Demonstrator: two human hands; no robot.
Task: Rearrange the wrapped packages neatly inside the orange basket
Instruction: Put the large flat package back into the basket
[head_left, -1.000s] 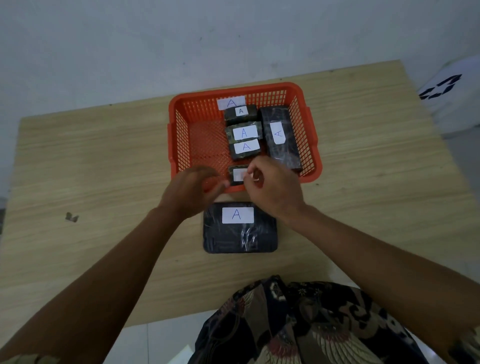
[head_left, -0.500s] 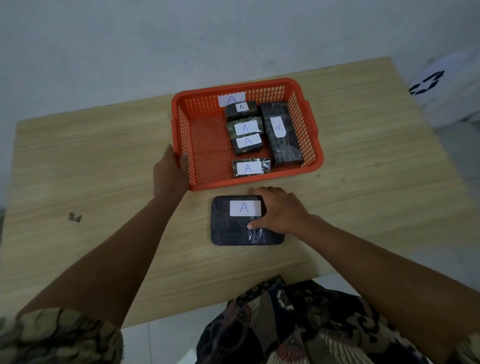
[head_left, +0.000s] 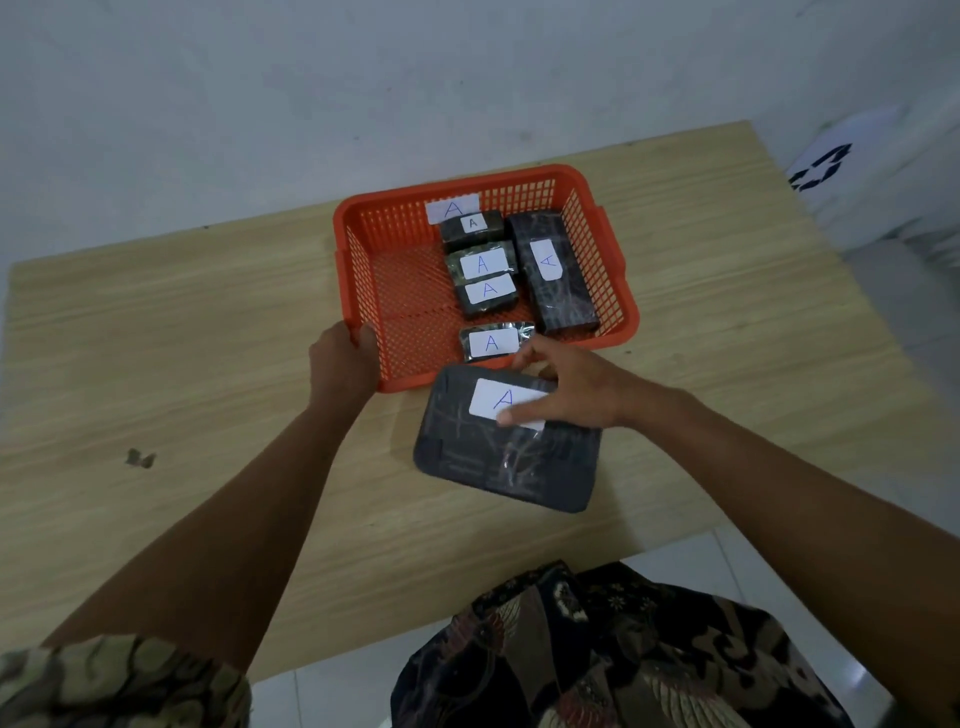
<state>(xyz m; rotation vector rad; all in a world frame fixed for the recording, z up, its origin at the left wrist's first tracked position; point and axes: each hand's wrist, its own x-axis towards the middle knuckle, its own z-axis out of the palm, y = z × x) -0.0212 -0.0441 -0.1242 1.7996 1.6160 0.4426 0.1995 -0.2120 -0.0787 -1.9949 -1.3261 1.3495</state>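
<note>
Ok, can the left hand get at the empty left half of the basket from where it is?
Probably yes. The left hand grips the basket at its near-left corner, and the floor beside it is bare; the packages sit to the right. Only the low wall is between.

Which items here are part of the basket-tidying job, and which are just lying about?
Part of the job:
orange basket
five wrapped packages inside it
big flat package held by the right hand
left hand gripping the basket's corner

Lying about:
small dark scrap on the table
white bag
</note>
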